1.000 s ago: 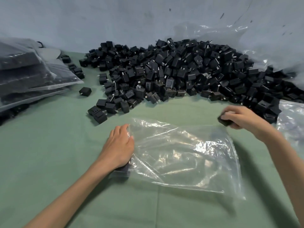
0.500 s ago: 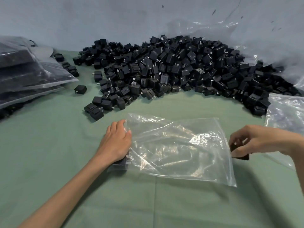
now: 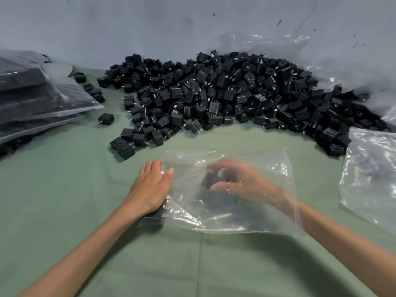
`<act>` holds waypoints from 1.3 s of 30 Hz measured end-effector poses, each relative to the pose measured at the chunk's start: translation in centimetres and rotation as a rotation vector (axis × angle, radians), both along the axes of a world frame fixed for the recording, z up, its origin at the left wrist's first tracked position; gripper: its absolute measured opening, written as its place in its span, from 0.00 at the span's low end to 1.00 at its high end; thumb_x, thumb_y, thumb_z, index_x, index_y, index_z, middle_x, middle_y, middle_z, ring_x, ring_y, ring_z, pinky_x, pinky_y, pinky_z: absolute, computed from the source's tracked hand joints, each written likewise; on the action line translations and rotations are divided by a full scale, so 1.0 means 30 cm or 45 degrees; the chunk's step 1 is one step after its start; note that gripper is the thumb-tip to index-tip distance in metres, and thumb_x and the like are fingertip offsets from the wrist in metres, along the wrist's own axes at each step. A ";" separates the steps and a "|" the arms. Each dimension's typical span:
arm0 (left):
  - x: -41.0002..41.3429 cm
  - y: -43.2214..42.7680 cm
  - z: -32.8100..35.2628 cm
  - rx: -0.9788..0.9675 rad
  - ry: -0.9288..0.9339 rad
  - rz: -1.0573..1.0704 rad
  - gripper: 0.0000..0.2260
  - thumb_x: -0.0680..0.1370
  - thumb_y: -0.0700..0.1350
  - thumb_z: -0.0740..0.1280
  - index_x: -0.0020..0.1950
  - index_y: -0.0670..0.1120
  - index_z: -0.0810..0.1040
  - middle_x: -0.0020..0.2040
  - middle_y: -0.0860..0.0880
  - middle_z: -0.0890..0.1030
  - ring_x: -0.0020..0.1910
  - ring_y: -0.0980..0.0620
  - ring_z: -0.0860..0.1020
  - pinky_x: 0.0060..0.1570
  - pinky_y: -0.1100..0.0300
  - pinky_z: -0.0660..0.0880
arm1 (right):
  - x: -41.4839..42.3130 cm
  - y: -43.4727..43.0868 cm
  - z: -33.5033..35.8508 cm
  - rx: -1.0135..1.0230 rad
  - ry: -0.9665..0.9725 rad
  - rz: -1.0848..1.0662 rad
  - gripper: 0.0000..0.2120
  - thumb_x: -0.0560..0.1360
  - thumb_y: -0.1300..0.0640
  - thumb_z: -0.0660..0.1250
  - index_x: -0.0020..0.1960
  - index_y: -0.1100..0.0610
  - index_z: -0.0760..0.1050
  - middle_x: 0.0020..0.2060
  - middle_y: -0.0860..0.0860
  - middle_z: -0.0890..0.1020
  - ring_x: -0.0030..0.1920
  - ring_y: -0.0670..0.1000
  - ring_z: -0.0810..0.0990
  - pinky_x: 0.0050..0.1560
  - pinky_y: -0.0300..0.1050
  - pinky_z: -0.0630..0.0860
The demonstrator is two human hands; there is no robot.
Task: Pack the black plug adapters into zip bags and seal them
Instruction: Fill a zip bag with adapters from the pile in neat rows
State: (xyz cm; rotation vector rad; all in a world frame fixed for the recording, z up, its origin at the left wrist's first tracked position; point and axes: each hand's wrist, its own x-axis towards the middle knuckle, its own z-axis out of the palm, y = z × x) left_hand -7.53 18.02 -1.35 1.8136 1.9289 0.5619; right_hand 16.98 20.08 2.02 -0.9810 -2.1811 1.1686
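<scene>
1. One plug adapter (image 3: 211, 181) is in my right hand (image 3: 235, 182), fingers and thumb curled round it. Both are inside the zip bag (image 3: 257, 213) and show blurred through the film.
2. My right forearm enters at the bag's right edge, so I take that edge to be the open mouth.
3. My left hand (image 3: 150, 187) lies flat with fingers straight, pressing the bag's left end onto the counter (image 3: 64, 200). Judged purpose: to anchor the bag so it does not slide as the right hand pushes in.
4. A second adapter (image 3: 153, 218) sits under the heel of the left hand at the bag's corner. I cannot tell whether it is inside the film.
5. The loose pile (image 3: 225, 93) lies just behind the bag, near enough for either hand to draw from.
6. The filled bags (image 3: 32, 99) are stacked far left, out of the working area. The empty bags (image 3: 372, 174) wait at the right.
7. Status, as I judge it: filling has barely begun and the bag is not yet sealed.
</scene>
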 end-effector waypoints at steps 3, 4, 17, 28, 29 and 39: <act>0.001 -0.003 0.005 -0.009 -0.018 -0.007 0.27 0.81 0.58 0.49 0.75 0.44 0.58 0.71 0.47 0.64 0.69 0.51 0.62 0.65 0.56 0.59 | -0.068 0.033 -0.009 0.021 0.037 -0.002 0.09 0.67 0.45 0.72 0.47 0.40 0.80 0.42 0.41 0.83 0.35 0.42 0.80 0.36 0.39 0.81; 0.002 -0.004 0.006 -0.014 -0.021 -0.010 0.28 0.80 0.59 0.48 0.76 0.44 0.57 0.72 0.47 0.64 0.70 0.51 0.61 0.66 0.56 0.59 | -0.085 0.036 -0.019 0.053 0.095 -0.041 0.10 0.66 0.47 0.73 0.47 0.41 0.80 0.42 0.42 0.83 0.36 0.42 0.81 0.38 0.39 0.81; 0.011 -0.002 0.011 -0.031 -0.021 0.011 0.30 0.80 0.59 0.48 0.77 0.44 0.54 0.75 0.47 0.60 0.73 0.52 0.57 0.70 0.54 0.55 | -0.182 0.008 -0.070 -0.101 0.032 0.115 0.18 0.79 0.61 0.61 0.66 0.67 0.70 0.64 0.57 0.75 0.63 0.53 0.76 0.66 0.51 0.71; 0.018 -0.010 0.022 -0.042 0.009 -0.010 0.28 0.81 0.58 0.48 0.75 0.42 0.57 0.73 0.46 0.62 0.72 0.51 0.58 0.67 0.55 0.57 | -0.242 0.013 -0.093 0.127 -0.030 0.140 0.15 0.80 0.63 0.60 0.66 0.61 0.71 0.56 0.47 0.79 0.56 0.40 0.77 0.63 0.31 0.68; 0.019 -0.011 0.023 -0.030 -0.010 -0.008 0.27 0.81 0.58 0.48 0.74 0.42 0.59 0.73 0.46 0.62 0.71 0.51 0.59 0.66 0.57 0.57 | -0.254 0.011 -0.093 0.144 -0.006 0.129 0.15 0.79 0.61 0.62 0.65 0.57 0.72 0.51 0.41 0.78 0.50 0.35 0.78 0.60 0.34 0.73; 0.014 -0.009 0.022 -0.021 -0.234 0.020 0.15 0.82 0.56 0.45 0.43 0.53 0.67 0.47 0.54 0.70 0.51 0.53 0.69 0.56 0.55 0.64 | -0.312 0.051 -0.095 0.296 0.036 -0.067 0.11 0.72 0.67 0.70 0.54 0.68 0.79 0.45 0.62 0.83 0.44 0.58 0.83 0.49 0.55 0.80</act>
